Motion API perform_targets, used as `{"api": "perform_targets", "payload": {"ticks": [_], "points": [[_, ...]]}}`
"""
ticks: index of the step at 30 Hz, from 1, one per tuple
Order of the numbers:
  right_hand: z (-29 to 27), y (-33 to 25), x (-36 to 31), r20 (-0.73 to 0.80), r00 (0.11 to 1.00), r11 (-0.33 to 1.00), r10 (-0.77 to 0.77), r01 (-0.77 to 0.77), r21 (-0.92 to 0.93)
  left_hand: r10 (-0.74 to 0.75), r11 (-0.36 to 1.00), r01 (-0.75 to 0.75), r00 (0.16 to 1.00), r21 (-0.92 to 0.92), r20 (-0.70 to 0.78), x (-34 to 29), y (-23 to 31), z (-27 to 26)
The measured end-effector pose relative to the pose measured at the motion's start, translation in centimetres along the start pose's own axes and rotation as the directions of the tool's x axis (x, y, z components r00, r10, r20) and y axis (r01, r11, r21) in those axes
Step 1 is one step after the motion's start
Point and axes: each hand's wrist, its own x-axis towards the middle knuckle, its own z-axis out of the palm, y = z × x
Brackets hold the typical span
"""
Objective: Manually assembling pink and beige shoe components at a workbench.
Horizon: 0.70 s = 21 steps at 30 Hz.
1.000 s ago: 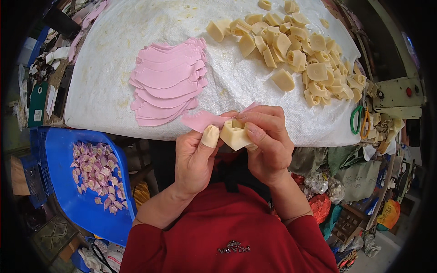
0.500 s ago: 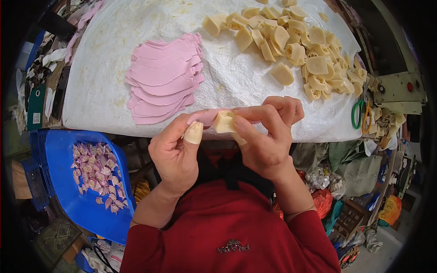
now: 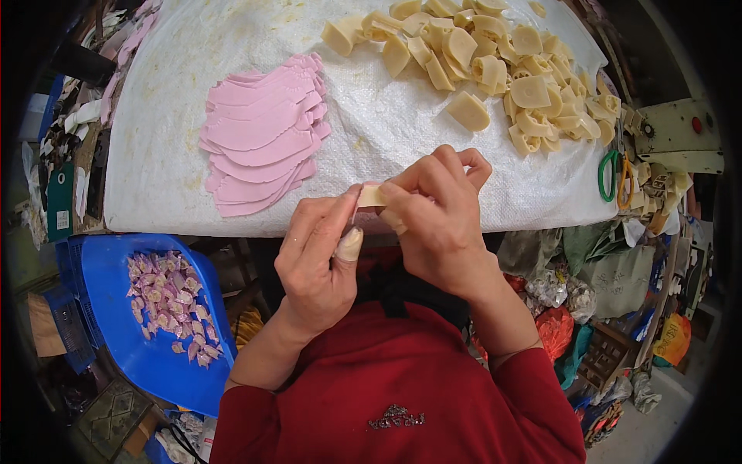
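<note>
My left hand (image 3: 313, 259) and my right hand (image 3: 444, 224) meet just over the table's near edge. Between their fingertips is a small cream heel block (image 3: 372, 194), pinched from both sides, with a sliver of pink sheet (image 3: 369, 184) along its edge. Most of that pink piece is hidden by my fingers. A cream finger cot (image 3: 350, 243) covers my left thumb, and a similar cover shows on the right thumb. Beyond my left hand lies a fanned stack of cut pink pieces (image 3: 263, 127). A heap of cream heel blocks (image 3: 533, 93) spreads across the far right.
White woven sheeting (image 3: 154, 155) covers the table. Green-handled scissors (image 3: 607, 175) and an orange loop (image 3: 627, 185) lie at its right edge. A blue basin (image 3: 154, 363) at lower left holds many pink-and-cream pieces (image 3: 170, 298). Bags and scraps crowd the right side.
My left hand has turned, its fingers now closing over the pink piece at the block. The block has shifted slightly left and up. The whole view has moved a little.
</note>
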Motion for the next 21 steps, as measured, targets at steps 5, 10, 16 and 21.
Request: {"api": "perform_targets", "payload": {"ticks": [5,10,16,21], "points": [[-0.1,0.9,-0.5,-0.048,0.999,0.965,0.003,0.01,0.263,-0.168,0.842,0.149,0.986,-0.518,0.01,-0.3,-1.3,0.6],[-0.3,1.0,-0.7,0.068,0.998,0.873,-0.001,-0.032,0.487,0.009,0.925,0.002,1.0,-0.381,0.026,0.4,-2.0,0.1],[-0.5,0.4,-0.8,0.212,0.976,0.884,-0.051,-0.054,0.463,0.121,0.961,-0.098,0.99,-0.258,0.078,0.6,-1.5,0.0],[-0.2,0.9,-1.3,0.123,0.991,0.894,-0.05,-0.01,0.447,0.12,0.953,-0.107,0.992,-0.282,0.028,0.9,-1.0,0.0]]}}
